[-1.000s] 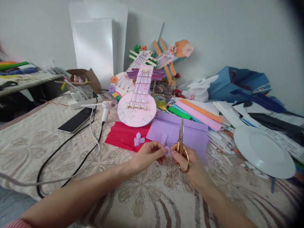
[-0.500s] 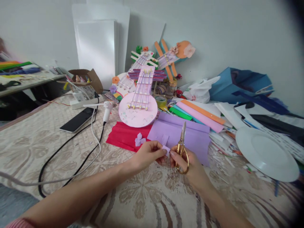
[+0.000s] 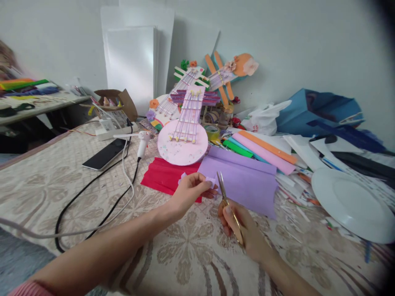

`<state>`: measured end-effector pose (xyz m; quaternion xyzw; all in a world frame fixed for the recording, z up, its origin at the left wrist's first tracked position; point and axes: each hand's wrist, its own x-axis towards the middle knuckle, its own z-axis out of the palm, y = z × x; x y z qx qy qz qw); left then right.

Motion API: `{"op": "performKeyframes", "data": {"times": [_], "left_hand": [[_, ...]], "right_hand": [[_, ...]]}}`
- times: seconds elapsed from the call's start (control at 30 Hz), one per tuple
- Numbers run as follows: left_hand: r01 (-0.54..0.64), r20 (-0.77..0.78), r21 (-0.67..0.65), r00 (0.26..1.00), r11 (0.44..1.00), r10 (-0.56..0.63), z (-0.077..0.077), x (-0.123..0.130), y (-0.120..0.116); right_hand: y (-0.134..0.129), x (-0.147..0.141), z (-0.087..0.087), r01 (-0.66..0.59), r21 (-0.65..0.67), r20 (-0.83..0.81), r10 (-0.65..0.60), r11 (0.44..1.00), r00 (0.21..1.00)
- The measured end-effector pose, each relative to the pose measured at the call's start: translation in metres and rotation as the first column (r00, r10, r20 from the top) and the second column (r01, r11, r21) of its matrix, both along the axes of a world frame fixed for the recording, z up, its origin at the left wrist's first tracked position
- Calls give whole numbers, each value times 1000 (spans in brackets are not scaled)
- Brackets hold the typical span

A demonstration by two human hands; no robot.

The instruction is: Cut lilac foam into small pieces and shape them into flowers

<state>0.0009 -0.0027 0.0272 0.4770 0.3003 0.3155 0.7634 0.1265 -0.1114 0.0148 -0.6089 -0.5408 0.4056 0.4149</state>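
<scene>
Pinching a small lilac paper piece [image 3: 211, 180] between the thumb and fingers of the left hand [image 3: 191, 191], above the adjoining edges of a red sheet [image 3: 160, 176] and a lilac sheet [image 3: 245, 181] on the patterned tablecloth [image 3: 188, 257]. Gripping gold-handled scissors [image 3: 225, 199] in the right hand [image 3: 240, 222], aiming the slightly parted blades forward just beside the paper piece. Holding both hands on the near side of a pink guitar-shaped craft [image 3: 183, 144], right of a white glue gun [image 3: 142, 144].

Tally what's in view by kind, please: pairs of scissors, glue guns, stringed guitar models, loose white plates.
Pairs of scissors: 1
Glue guns: 1
Stringed guitar models: 3
Loose white plates: 1
Total: 6
</scene>
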Motion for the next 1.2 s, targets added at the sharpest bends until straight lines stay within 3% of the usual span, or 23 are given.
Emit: {"op": "performKeyframes", "data": {"times": [0.23,1.2], "left_hand": [[-22,31,15,999,1000,22,-3,0,-2],[-63,84,-33,994,997,66,-4,2,-5]], "right_hand": [[1,-1,-11,-7,-73,-27,5,997,1000],[-1,1,-18,8,-108,-36,-12,994,999]]}}
